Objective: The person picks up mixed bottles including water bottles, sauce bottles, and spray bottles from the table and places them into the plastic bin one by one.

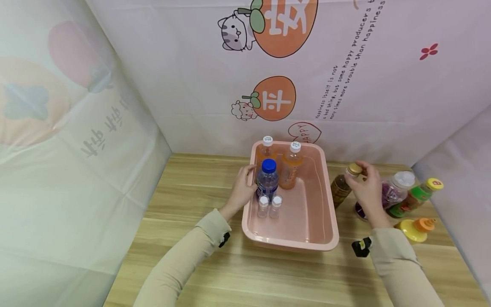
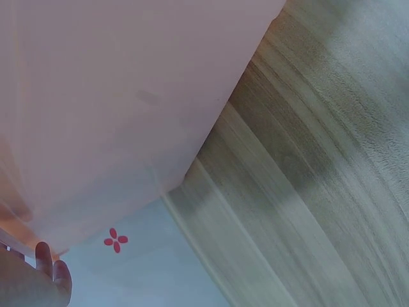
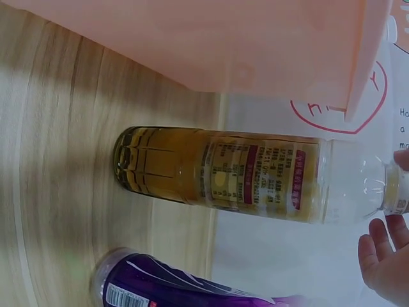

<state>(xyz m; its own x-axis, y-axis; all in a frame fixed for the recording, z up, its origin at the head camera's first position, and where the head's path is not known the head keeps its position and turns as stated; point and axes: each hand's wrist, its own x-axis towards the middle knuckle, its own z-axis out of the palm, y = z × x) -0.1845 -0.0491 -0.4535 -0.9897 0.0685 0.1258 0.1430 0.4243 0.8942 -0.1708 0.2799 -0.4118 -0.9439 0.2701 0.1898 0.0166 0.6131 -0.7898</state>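
My right hand (image 1: 366, 187) holds a bottle of amber drink (image 1: 340, 189) by its gold cap, just outside the right wall of a pink basin (image 1: 326, 238). In the right wrist view, the bottle (image 3: 255, 173) is upright, its base down by the wooden tabletop. My left hand (image 1: 243, 187) grips the basin's left rim, thumb over the inner side, other fingers partly hidden. Beside that thumb, inside the basin, stands a bottle with a blue cap (image 1: 269, 166). Behind it are two orange drink bottles (image 1: 290, 170) with white caps; in front, two small clear bottles (image 1: 275, 207).
Right of my right hand stand a purple bottle with a whitish lid (image 1: 395, 187), a green-labelled bottle with a yellow cap (image 1: 412, 199) and a yellow squeeze bottle (image 1: 414, 230). Printed cloth walls (image 1: 192, 85) enclose the wooden table (image 1: 184, 192) at the back and sides.
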